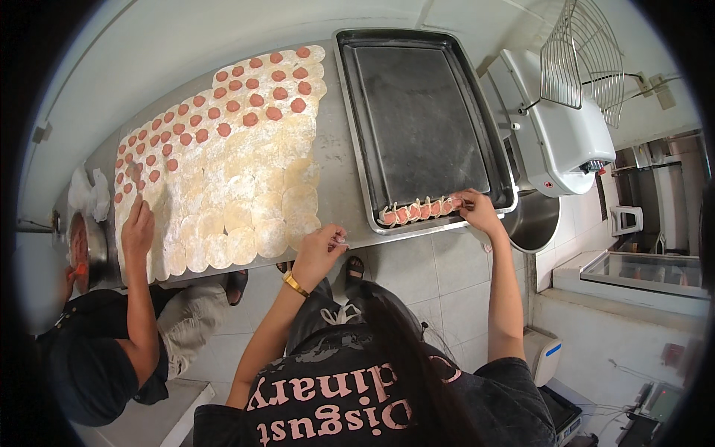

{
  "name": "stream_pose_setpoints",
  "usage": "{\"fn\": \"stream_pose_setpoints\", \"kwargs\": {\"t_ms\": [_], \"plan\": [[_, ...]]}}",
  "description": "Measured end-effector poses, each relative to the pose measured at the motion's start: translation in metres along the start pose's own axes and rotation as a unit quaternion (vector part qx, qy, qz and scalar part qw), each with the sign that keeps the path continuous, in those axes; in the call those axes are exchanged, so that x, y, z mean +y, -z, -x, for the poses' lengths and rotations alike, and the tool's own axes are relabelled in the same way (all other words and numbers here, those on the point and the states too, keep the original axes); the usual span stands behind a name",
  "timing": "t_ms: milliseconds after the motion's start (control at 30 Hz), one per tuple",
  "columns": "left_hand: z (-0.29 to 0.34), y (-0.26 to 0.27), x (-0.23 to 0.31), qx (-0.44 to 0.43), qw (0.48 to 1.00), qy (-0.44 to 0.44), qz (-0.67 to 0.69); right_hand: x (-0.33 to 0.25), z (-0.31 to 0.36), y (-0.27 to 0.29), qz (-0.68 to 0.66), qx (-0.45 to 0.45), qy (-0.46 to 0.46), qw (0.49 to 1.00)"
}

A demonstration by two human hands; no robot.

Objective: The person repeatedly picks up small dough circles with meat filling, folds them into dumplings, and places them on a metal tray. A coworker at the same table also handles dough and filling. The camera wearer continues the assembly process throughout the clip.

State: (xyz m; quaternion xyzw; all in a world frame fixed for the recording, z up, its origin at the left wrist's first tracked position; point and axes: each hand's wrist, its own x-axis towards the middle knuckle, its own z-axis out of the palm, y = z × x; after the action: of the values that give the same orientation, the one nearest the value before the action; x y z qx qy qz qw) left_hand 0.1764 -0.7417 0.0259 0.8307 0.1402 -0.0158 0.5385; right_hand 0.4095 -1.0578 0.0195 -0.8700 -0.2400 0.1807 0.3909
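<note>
My right hand (pixel 474 208) reaches into the near right corner of a dark metal tray (pixel 417 112). Its fingers are closed on the end dumpling (pixel 453 203) of a short row. The dumplings in this row (pixel 410 212) show pink filling between pale pinched dough edges. My left hand (pixel 320 244), with a gold watch at the wrist, hovers at the table's front edge beside the dough wrappers (pixel 261 194). Its fingers are pinched together around a small whitish bit that I cannot make out. Floured round wrappers overlap in a sheet, and pink filling balls (pixel 257 100) sit on the far and left ones.
At the left, a co-worker's hand (pixel 138 227) holds a blurred tool over the wrappers. A metal bowl of pink filling (pixel 88 249) stands by that person. Right of the tray are a white mixer (pixel 555 127) with a raised wire guard and a steel bowl (pixel 532 220).
</note>
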Motion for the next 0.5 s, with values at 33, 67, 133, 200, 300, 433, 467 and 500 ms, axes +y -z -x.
{"fn": "stream_pose_setpoints", "kwargs": {"t_ms": [33, 67, 133, 200, 300, 433, 467, 500], "plan": [[0.0, -0.001, 0.0, 0.0, 1.0, -0.008, -0.01, -0.002, 0.0, 0.003, 0.04, -0.01, 0.0, 0.999], [-0.001, -0.002, 0.0, -0.002, 1.0, -0.01, -0.011, -0.003, 0.001, 0.007, 0.058, -0.022, -0.011, 0.998], [-0.001, -0.002, -0.001, -0.006, 1.0, -0.014, -0.014, -0.006, 0.0, 0.01, 0.081, -0.041, -0.024, 0.996], [-0.002, -0.002, -0.002, -0.01, 1.0, -0.019, -0.02, -0.009, -0.001, 0.011, 0.074, -0.051, -0.022, 0.996], [-0.003, -0.001, -0.002, -0.018, 0.999, -0.027, -0.021, -0.011, -0.002, 0.007, 0.013, -0.047, -0.012, 0.999], [-0.006, 0.0, -0.003, -0.032, 0.999, -0.029, -0.022, -0.014, -0.003, 0.006, 0.024, -0.026, -0.009, 0.999], [-0.006, 0.001, -0.003, -0.035, 0.999, -0.028, -0.025, -0.014, -0.003, 0.006, 0.033, -0.032, -0.009, 0.999], [-0.007, 0.002, -0.004, -0.038, 0.999, -0.028, -0.028, -0.014, -0.002, 0.007, 0.016, -0.034, 0.019, 0.999]]}}
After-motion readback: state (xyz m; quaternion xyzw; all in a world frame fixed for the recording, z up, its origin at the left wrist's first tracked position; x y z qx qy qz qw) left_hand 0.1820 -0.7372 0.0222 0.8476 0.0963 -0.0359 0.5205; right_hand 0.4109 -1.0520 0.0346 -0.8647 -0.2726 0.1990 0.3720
